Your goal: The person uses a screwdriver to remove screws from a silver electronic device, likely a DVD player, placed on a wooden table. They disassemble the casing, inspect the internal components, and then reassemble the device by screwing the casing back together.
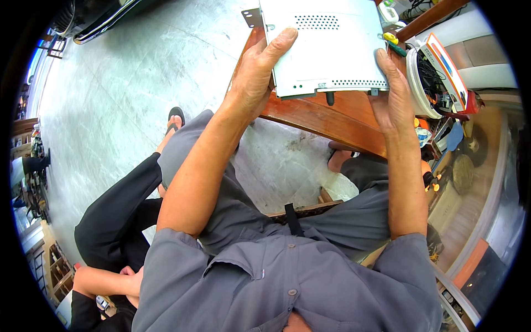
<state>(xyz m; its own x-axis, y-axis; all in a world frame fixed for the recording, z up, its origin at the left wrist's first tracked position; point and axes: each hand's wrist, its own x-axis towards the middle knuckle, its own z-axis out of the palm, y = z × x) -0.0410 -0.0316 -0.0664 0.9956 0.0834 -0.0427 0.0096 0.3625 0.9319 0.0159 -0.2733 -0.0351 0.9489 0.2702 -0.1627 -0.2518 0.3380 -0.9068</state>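
- Grey shirt [243,299], buttoned down the front, fills the space nearest the camera, with both forearms reaching up from it.
- Left hand [257,72] is clamped on the left edge of a pale metal case [326,50] — thumb flat on its top face.
- Right hand [394,99] grips the opposite edge, thumb against the side.
- Perforated and boxy, the case is held between both hands over a brown wooden table [326,119]; whether it touches the wood, I cannot tell.
- White tub [412,77] of black cables stands beyond the right hand.
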